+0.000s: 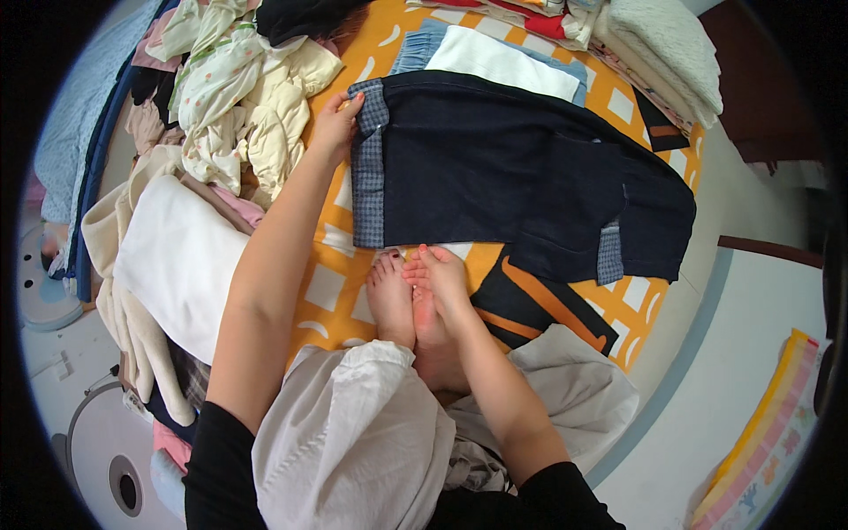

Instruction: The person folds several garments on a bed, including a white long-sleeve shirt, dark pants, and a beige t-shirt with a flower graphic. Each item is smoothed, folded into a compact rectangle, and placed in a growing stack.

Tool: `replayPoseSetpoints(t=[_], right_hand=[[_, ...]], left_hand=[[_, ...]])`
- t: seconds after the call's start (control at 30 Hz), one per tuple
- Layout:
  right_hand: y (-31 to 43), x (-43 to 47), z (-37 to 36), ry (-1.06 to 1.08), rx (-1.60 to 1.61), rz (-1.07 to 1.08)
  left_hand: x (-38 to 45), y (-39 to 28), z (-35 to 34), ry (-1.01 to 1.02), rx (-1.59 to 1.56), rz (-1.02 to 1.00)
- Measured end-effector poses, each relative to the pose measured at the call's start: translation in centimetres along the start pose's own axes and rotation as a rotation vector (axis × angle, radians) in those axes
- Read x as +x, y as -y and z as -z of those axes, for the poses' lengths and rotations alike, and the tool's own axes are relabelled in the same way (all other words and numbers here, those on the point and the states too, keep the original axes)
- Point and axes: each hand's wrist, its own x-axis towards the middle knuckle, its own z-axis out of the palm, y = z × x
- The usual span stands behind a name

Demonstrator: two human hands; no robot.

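Note:
Dark navy trousers (477,159) with blue checked turned-up cuffs lie spread flat in front of me, folded lengthwise. My left hand (338,126) pinches the far corner of the checked cuff (368,172) between thumb and fingers. At the near edge of the trousers is my right hand (440,275), palm partly up and fingers loosely curved, its thumb tip at the fabric's edge. No cloth shows between those fingers. Another checked patch (610,255) shows at the right end. My bare feet (391,291) rest just below the left cuff.
A yellow patterned cover (324,265) lies beneath everything. Rumpled clothes (225,93) heap at the upper left, above a white folded cloth (182,258). Beyond the trousers lie a white garment (503,63) and light-blue denim (414,50). Folded textiles (662,53) stack at the upper right.

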Motion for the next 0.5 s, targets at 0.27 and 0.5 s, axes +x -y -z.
replayPoseSetpoints(t=[0.27,0.5], right_hand=[[1.6,-3.7,3.9,-0.111,-0.015,0.279],[8.8,-6.7,17.8,-1.201,-0.96,1.2]], left_hand=[[-0.4,2.0,0.5,-0.242,0.247,-0.174],[-9.7,2.1,-7.7,0.08,0.594,-0.731]])
